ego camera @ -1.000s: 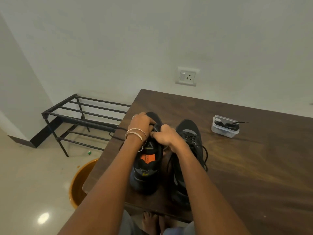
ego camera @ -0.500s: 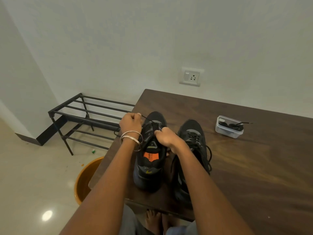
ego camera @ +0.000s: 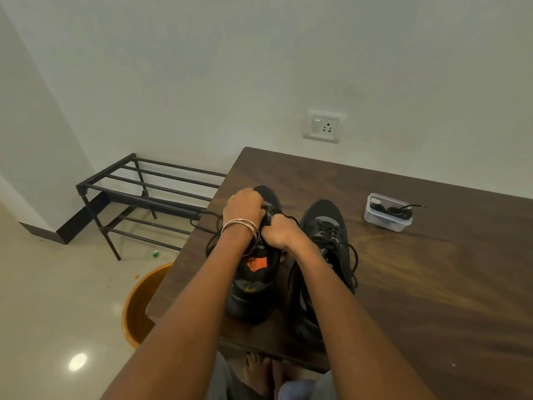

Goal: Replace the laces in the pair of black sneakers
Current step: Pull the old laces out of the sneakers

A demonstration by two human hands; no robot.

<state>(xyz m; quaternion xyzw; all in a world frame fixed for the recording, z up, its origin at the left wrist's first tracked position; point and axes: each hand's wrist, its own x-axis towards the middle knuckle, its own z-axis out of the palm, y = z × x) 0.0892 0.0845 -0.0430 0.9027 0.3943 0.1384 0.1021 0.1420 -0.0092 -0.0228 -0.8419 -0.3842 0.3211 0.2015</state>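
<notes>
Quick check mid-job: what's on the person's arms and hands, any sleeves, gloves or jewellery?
Both forearms are bare: no sleeves or gloves. The left hand has thin metal bangles at the wrist and a ring on one finger. The right hand shows nothing worn.

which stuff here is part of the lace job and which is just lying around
Part of the job:
left sneaker, under both hands
right sneaker
loose black lace
clear tub of laces

Just lying about:
metal rack
orange bucket
wall socket

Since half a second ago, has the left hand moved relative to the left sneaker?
Yes. The left hand has come back in from the table's left edge onto the left sneaker's toe, beside the right hand.
</notes>
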